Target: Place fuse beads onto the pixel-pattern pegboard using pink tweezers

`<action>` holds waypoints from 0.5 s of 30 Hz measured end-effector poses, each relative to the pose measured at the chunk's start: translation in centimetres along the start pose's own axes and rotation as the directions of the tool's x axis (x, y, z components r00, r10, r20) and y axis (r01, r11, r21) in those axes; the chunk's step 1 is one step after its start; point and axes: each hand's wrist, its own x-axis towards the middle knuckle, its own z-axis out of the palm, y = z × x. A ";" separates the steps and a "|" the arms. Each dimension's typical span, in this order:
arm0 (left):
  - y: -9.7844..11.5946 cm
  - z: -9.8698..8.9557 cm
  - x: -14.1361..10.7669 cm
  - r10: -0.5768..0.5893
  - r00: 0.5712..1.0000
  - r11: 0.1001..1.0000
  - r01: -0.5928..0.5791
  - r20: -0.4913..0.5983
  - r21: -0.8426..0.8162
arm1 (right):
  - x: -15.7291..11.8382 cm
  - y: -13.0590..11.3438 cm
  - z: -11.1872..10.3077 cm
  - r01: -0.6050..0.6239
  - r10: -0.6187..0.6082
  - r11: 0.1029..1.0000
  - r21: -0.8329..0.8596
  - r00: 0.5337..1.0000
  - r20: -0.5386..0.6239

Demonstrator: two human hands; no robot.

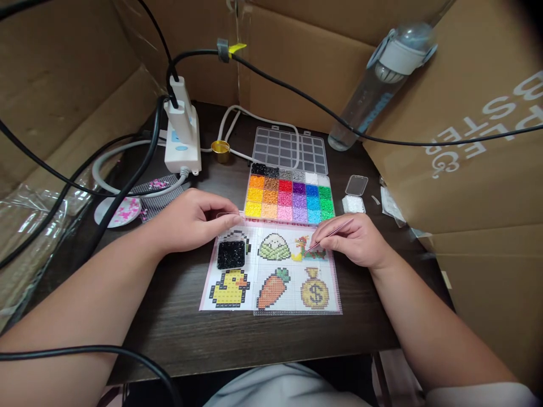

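My left hand is closed, thumb and finger pinching the clear lid of a small bead box full of black beads. That box rests on the printed pattern sheet, over its upper left picture. In my right hand are thin pink tweezers, their tips pointing down-left at the dragon picture. A duck, a carrot and a money bag are printed along the lower row. Right behind the sheet stands a sorting box with beads of many colours, its lid folded back.
A small box of white beads stands open at the right. Back left are a power strip, a round dish with pink beads and a gold ring-shaped thing. A water bottle leans against cardboard walls; black cables cross overhead.
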 end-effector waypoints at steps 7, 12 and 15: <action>0.0 0.0 0.0 0.005 1.000 1.000 -0.005 0.003 0.013 | -0.2 0.5 -0.3 0.038 -0.037 0.999 0.032 0.998 -0.049; 0.1 -0.2 -0.3 0.009 0.999 1.000 -0.009 0.035 0.004 | 0.6 0.8 0.0 0.141 -0.128 0.989 0.031 0.957 -0.262; 0.1 -0.2 -0.5 0.023 0.997 1.000 -0.023 0.067 -0.002 | 2.2 -0.1 0.8 0.171 -0.153 0.985 0.010 0.902 -0.403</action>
